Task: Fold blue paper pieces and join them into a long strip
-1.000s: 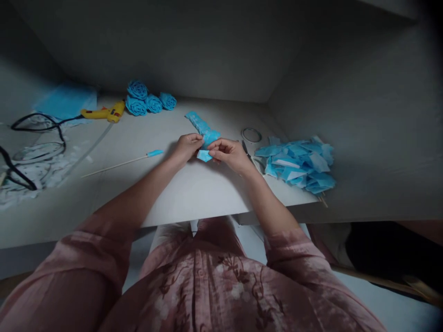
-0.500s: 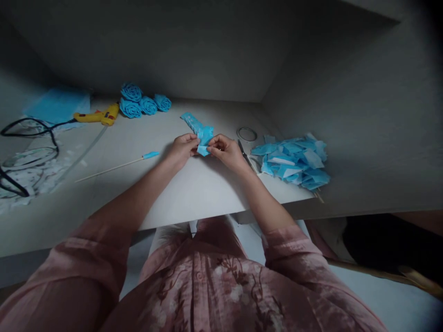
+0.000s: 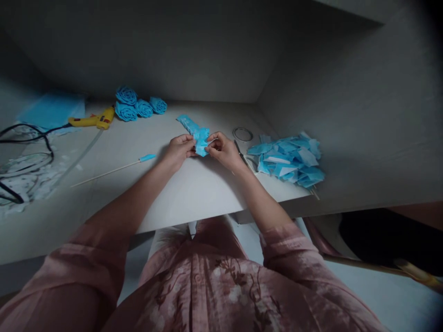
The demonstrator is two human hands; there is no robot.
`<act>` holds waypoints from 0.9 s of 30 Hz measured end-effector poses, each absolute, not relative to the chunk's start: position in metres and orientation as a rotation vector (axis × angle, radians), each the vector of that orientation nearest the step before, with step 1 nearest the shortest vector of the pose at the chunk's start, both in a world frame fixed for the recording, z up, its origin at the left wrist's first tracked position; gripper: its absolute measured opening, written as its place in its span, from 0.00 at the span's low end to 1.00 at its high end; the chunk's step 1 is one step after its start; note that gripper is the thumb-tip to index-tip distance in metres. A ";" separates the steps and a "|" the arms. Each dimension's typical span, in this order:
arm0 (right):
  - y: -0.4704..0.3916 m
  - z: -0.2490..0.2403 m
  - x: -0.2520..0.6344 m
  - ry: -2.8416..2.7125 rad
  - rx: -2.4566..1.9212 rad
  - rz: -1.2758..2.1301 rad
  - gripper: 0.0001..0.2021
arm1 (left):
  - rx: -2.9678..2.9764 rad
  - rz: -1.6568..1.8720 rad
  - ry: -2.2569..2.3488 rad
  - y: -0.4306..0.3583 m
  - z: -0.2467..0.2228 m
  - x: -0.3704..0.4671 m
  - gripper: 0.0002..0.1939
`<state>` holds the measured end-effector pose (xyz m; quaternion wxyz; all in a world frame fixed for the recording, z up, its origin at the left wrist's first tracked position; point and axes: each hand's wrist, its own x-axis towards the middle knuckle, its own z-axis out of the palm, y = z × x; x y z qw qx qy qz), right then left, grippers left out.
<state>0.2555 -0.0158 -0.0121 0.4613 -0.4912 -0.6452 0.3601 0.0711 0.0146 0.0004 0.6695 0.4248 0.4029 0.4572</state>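
Between my two hands is a light-blue fabric-like piece, creased and folded. My left hand pinches its left edge between thumb and fingers. On its right edge, my right hand is closed with the fingertips on the material. Behind it, a crinkled blue strip lies slanting on the table and meets the held piece; whether they are joined I cannot tell. Left of my left hand rests a thin wooden stick with a blue wrapped tip.
Several blue fabric roses sit at the back left beside a yellow glue gun with a black cord. Blue sheets lie behind it. On the right are a metal ring, scissors and a heap of blue cut pieces.
The white-looking fold at the lower end of the held piece now shows blue and sits flatter. Both hands stay on it. The whole view has shifted slightly.
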 end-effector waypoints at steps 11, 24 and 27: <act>-0.013 -0.016 0.255 -1.599 -1.241 0.840 0.14 | 1.035 1.058 0.904 0.019 -0.009 0.071 0.08; -0.015 -0.015 0.255 -1.646 -1.055 0.961 0.18 | 0.980 1.126 1.002 0.019 -0.005 0.071 0.09; -0.013 -0.017 0.254 -1.633 -1.084 0.925 0.17 | 1.010 1.114 0.988 0.018 -0.005 0.072 0.09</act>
